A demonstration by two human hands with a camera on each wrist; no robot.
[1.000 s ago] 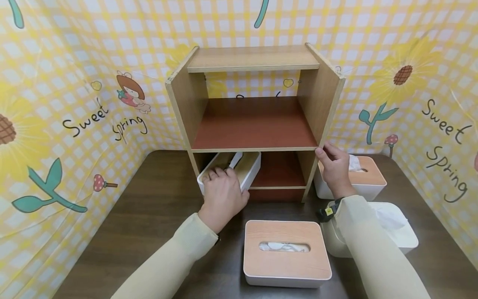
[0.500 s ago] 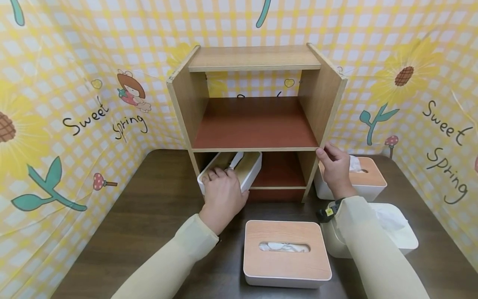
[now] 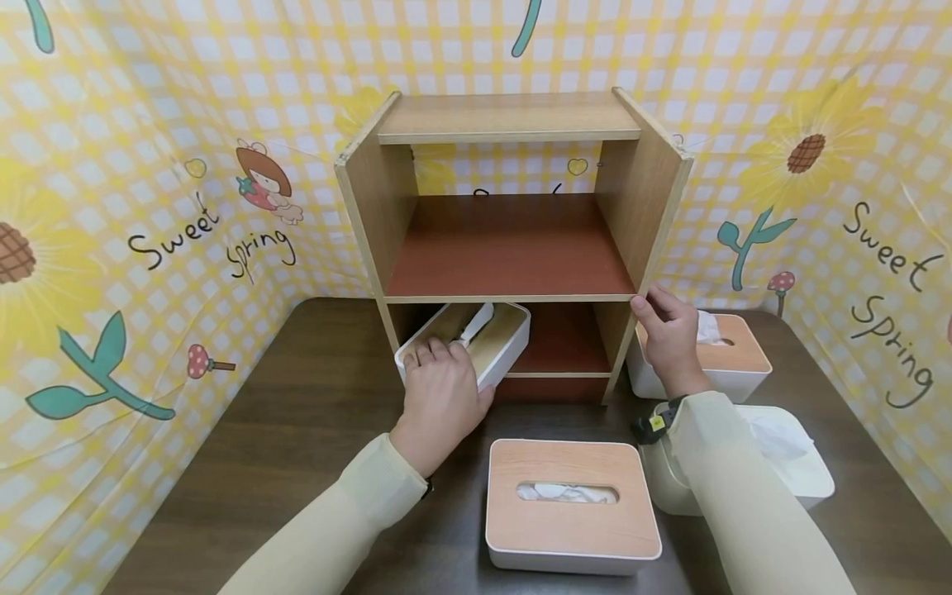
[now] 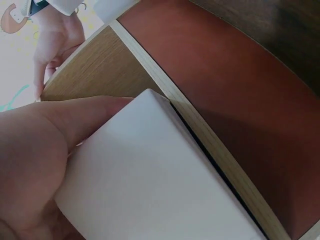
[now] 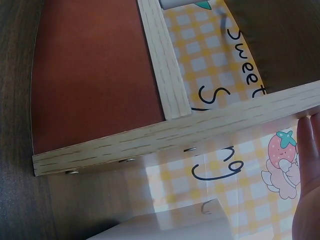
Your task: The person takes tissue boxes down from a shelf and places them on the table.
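My left hand (image 3: 440, 401) grips a white tissue box (image 3: 502, 351) with a light wooden lid, fingers over the top and thumb along its near side. The box sits at an angle in the front of the shelf's lower compartment, its far end inside. A white tissue (image 3: 477, 322) sticks up from its slot. In the left wrist view the white wall of the tissue box (image 4: 150, 170) lies right by the shelf board's edge. My right hand (image 3: 671, 343) holds the front edge of the wooden shelf's right side panel (image 3: 645, 207), thumb at the edge and fingers along the outside.
A tissue box with an orange-brown wooden lid (image 3: 573, 529) stands on the dark table (image 3: 297, 463) before the shelf. Right of the shelf are another wood-lidded box (image 3: 732, 351) and a pale box (image 3: 814, 475) with tissue showing. The upper shelf board (image 3: 509, 248) is reddish brown. Checked cloth hangs around.
The tissue box under my left hand has turned slightly, its far end shifting to the right. My right hand has stayed at the side panel.
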